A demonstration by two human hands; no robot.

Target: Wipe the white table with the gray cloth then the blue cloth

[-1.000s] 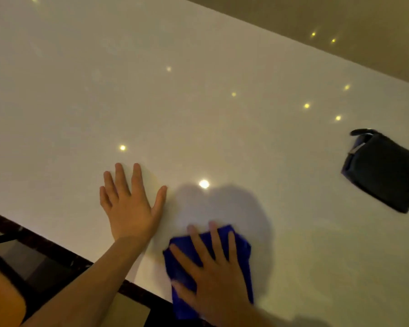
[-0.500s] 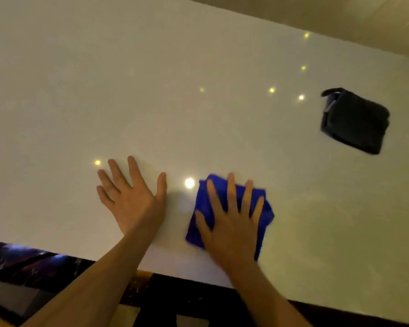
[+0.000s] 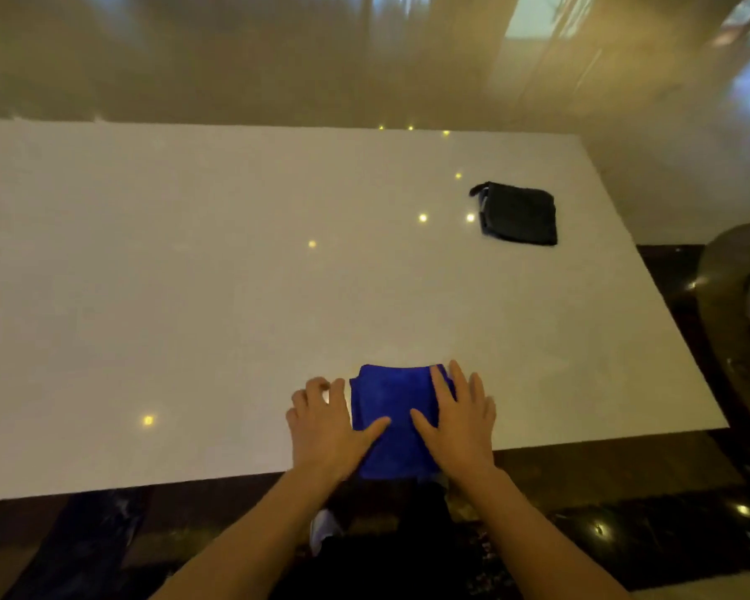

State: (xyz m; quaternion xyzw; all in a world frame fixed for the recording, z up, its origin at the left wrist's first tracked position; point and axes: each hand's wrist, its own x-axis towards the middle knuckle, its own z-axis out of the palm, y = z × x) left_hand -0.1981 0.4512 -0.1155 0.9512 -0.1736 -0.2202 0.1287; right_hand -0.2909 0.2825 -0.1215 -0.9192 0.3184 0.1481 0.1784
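Since half a second ago the left hand [image 3: 325, 430] has come off the bare table and joined the right hand [image 3: 460, 420] on the blue cloth [image 3: 392, 409], and the cloth has slid back to the near edge, its lower end now at or just past that edge. Left fingers [image 3: 317, 389] are loosely curled on the bare top just beside the cloth's left side, thumb laid across the blue; nothing is pinched. Right fingers [image 3: 462, 383] lie flat and spread over the cloth's right side and upper right corner, thumb angled inward on the fabric; again pressing, not gripping. Both palms rest down, forearms running back toward the person. The cloth looks folded to a neat rectangle between the two hands. Outward from there the white table [image 3: 191, 275] shows only small reflected ceiling lights. The gray cloth [image 3: 518, 214], folded and dark, sits well apart near the far right corner, untouched. Judgement: gray pass appears finished and the blue pass is in hand, possibly near its close, with the cloth being squared up or readied for another stroke. A further stroke would call for steady downward pressure and a push away from the edge, since the overhanging end could slip off the table.
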